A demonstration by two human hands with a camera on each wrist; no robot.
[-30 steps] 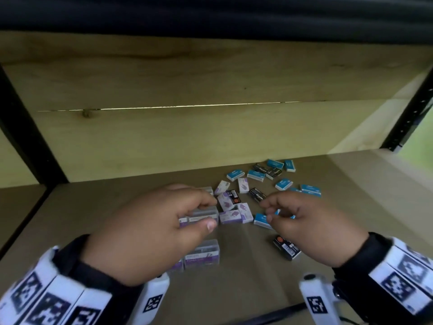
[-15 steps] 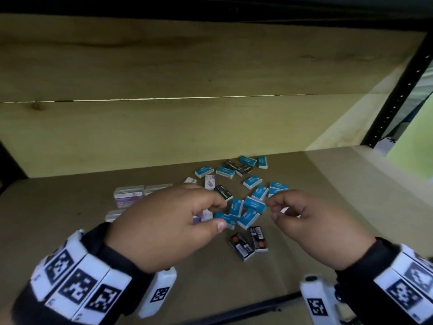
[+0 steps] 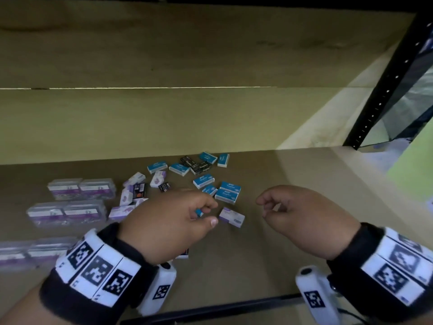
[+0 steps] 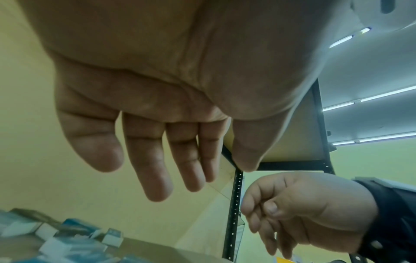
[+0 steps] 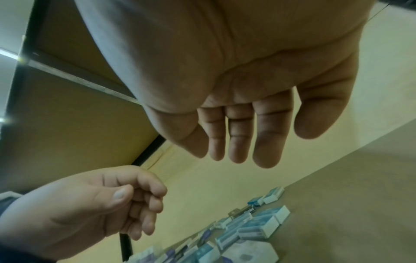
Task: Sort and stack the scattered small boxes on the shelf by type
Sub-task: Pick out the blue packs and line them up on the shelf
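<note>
Both hands hover above the brown wooden shelf board [image 3: 269, 261], apart from each other. The left hand [image 3: 173, 221] and right hand [image 3: 302, 216] hang loosely curled, holding nothing. Scattered small blue, black and purple cardboard boxes [image 3: 206, 181] lie beyond and beneath the left hand; 1 purple-and-white box [image 3: 232, 216] lies between the hands. Bare board stretches right of the right hand.

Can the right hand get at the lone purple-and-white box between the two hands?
Probably yes. The right hand holds nothing, and the purple-and-white box lies flat beside it with bare shelf between.
</note>
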